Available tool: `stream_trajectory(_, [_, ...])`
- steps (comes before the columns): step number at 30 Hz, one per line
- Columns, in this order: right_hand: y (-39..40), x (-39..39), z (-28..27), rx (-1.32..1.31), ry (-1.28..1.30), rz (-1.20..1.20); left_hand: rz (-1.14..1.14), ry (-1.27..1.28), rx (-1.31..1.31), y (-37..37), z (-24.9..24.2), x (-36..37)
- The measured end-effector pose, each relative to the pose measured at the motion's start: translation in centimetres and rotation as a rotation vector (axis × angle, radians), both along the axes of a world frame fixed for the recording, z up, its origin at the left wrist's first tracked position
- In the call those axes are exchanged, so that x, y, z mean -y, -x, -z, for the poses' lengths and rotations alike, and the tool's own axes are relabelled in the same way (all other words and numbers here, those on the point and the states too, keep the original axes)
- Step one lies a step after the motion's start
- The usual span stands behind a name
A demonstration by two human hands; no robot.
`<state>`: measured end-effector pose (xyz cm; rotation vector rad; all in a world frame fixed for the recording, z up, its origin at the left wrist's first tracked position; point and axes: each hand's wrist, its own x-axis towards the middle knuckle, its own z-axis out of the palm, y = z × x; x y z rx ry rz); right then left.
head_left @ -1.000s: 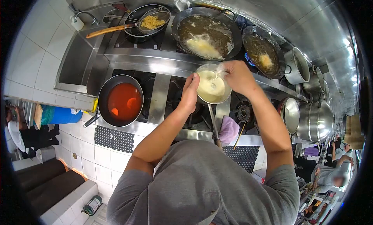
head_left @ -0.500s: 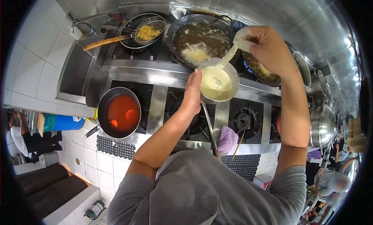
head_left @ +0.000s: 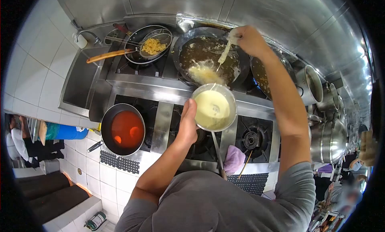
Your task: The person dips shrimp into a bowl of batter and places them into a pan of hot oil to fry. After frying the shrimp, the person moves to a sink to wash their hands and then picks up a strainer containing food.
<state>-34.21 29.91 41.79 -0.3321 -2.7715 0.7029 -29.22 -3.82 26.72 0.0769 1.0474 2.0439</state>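
My left hand grips the near left side of a metal bowl, its thumb at the rim. Pale yellow batter fills part of it. The bowl is just in front of a large wok of dark, bubbling oil. Over that oil my right hand pinches a long batter-coated strip, which dangles with its lower end at or just above the surface. What lies under the coating is hidden. Pale frying batter foams at the wok's near side.
Left stand a pan of red sauce and a strainer of fried bits over another pan. Right are a second oil pan and several steel pots. A purple cloth lies at the front edge.
My right hand has moved the dripping strip from above the bowl, up and left, to over the wok. My left hand has drawn the bowl toward me and slightly left.
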Motion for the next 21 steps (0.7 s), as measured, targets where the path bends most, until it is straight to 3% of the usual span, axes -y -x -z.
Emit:
stream_trajectory(8, [3.8,-4.4,11.8,0.077,-0.311,-0.045,-0.107,0.095,0.032,-1.3,1.6,6.6])
stream_trajectory(13, [0.9,-4.3,13.6,0.124,-0.406,-0.121,-0.164,0.165,0.104,-1.8,4.7,9.5])
stream_trajectory(15, [-0.5,-4.7,14.5,0.138,-0.461,-0.267,-0.115,0.132,0.094,-1.9,4.4,10.1])
stream_trajectory(21, [-4.3,-4.2,15.7,0.245,-0.544,-0.286,-0.112,0.161,0.094,-2.7,4.8,10.2])
